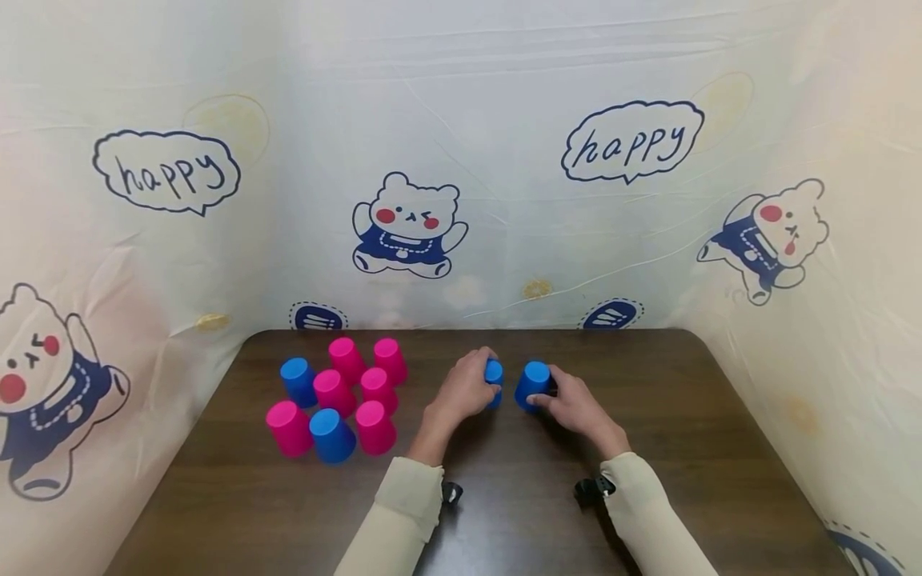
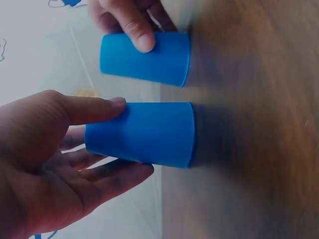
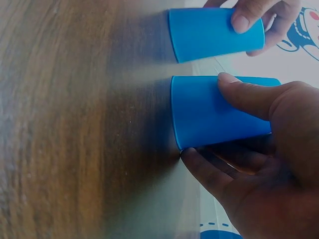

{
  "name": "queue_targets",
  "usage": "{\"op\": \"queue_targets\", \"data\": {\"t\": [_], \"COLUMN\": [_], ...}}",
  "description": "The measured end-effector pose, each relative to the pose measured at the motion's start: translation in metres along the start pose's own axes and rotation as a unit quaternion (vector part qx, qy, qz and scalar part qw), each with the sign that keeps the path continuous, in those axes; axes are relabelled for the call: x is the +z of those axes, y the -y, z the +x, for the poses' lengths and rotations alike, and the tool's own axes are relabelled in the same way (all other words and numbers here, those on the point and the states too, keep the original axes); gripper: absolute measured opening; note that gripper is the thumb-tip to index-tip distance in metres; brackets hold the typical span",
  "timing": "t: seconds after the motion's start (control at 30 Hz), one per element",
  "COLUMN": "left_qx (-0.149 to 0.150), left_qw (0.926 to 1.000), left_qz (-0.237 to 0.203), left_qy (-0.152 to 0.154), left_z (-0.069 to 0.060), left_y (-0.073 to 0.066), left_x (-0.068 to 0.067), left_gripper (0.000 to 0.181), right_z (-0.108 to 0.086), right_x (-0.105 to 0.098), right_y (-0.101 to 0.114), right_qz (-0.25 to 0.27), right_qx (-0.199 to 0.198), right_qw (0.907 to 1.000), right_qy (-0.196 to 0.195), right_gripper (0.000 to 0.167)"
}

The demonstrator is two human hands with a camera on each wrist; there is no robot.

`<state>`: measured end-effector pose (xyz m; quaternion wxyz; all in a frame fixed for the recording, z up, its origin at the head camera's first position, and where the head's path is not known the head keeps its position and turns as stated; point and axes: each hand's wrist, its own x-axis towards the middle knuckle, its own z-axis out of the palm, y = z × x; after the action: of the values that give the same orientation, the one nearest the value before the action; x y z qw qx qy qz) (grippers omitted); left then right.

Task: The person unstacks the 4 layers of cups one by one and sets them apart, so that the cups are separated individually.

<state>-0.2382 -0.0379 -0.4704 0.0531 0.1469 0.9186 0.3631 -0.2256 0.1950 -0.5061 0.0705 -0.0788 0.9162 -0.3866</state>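
Two blue cups are upside down near the middle of the table, side by side with a small gap. My left hand grips the left blue cup between thumb and fingers, partly hiding it in the head view. Around the right blue cup are the thumb and fingers of my right hand, holding it from its right side. Both rims are at or just above the tabletop; whether they touch it I cannot tell.
Left of my hands stands a group of upside-down cups on the brown table: several pink cups, one blue cup at the front and another blue cup farther back. A printed curtain borders the table's back and sides.
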Motion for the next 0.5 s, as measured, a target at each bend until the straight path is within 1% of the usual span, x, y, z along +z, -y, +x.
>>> {"op": "queue_targets", "data": {"t": [0.23, 0.37, 0.5], "left_qx": [-0.028, -0.061, -0.096], "left_qw": [0.9987, 0.9958, 0.9911], "left_qz": [0.005, 0.003, 0.005], "left_qy": [-0.043, -0.068, -0.093], "left_z": [-0.009, -0.015, -0.021], "left_y": [0.003, 0.007, 0.013], "left_x": [-0.020, -0.028, -0.036], "left_gripper": [0.047, 0.047, 0.045], "right_z": [-0.001, -0.002, -0.002], "right_x": [0.000, 0.000, 0.000], "right_y": [-0.002, -0.002, -0.002], "right_qz": [-0.004, -0.002, 0.002], "right_qx": [-0.004, -0.006, -0.004], "right_qw": [1.0000, 1.0000, 1.0000], "right_qy": [0.004, 0.006, 0.007], "right_gripper": [0.054, 0.055, 0.055]}}
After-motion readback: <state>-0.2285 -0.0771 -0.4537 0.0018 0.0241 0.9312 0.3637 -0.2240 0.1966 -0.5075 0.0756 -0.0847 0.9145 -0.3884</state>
